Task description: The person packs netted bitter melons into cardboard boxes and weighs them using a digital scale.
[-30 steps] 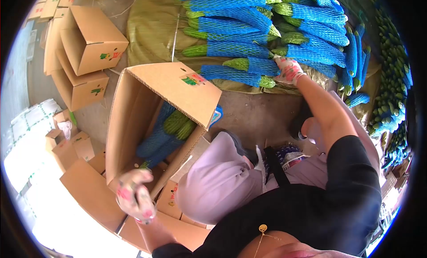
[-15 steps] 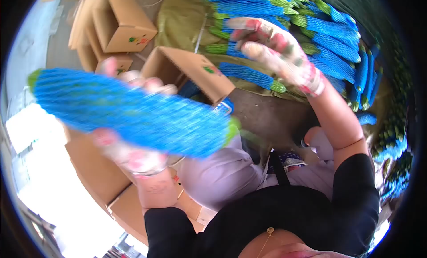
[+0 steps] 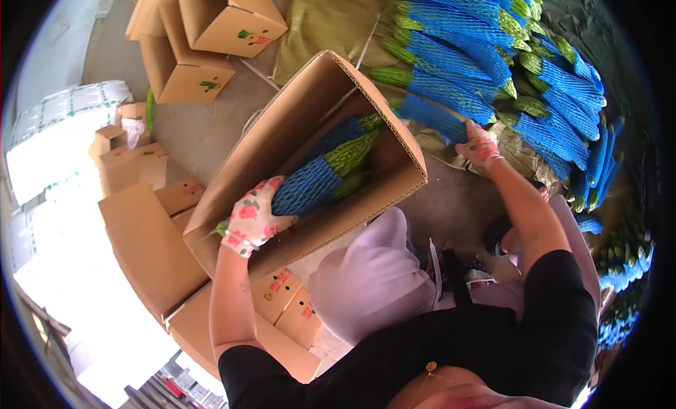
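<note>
My left hand (image 3: 255,217), in a white glove with a red flower print, is wrapped round a bitter melon in a blue mesh sleeve (image 3: 308,187). The melon lies inside an open cardboard box (image 3: 243,152), its bumpy green end bare. More netted melon shows beside it, partly hidden by the box wall. My right hand (image 3: 481,147), gloved alike, is closed on the near end of another blue-netted bitter melon (image 3: 433,118), which is blurred. That one is at the edge of a pile of netted bitter melons (image 3: 458,53).
Open cardboard boxes (image 3: 236,28) stand at the upper left. Other boxes (image 3: 144,250) are stacked to my left, beside a bright white area. An olive sheet (image 3: 320,28) lies beneath the pile. My bent knee (image 3: 380,289) is close to the open box.
The left hand has gone from holding a netted bitter melon up before me to gripping one inside the box. My right hand, raised and empty before, has come down and closed on another.
</note>
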The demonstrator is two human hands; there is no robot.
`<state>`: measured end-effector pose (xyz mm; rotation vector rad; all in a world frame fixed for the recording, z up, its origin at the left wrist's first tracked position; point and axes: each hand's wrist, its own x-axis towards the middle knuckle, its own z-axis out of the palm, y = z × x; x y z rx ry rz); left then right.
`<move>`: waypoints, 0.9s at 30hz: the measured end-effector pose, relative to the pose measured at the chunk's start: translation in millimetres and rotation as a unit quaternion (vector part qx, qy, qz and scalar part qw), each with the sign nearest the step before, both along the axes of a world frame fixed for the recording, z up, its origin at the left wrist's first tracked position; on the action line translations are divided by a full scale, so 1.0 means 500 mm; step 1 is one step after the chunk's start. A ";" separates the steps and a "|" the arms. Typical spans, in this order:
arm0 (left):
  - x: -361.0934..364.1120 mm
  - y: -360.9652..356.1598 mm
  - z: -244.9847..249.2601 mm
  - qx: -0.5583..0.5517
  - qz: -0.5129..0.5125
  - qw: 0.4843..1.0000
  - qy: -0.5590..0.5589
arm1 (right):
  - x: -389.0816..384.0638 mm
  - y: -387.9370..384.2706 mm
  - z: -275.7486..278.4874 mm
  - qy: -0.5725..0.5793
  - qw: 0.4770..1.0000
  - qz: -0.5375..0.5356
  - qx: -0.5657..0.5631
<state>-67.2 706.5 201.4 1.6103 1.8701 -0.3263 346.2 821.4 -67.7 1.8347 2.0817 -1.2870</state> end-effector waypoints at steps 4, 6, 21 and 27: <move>-0.020 0.003 -0.119 -0.012 0.033 0.997 -0.068 | 0.140 0.020 0.104 0.251 0.944 -0.164 -0.134; -0.004 0.011 -0.124 0.008 -0.007 0.998 -0.067 | 0.160 0.050 0.208 0.237 0.946 -0.154 -0.155; 0.340 0.055 0.135 0.177 0.324 0.520 -0.770 | -0.070 0.101 0.569 0.494 0.849 0.154 0.107; 0.195 0.041 0.194 0.244 0.197 0.446 -0.838 | -0.003 0.133 0.018 -0.099 0.979 0.084 0.156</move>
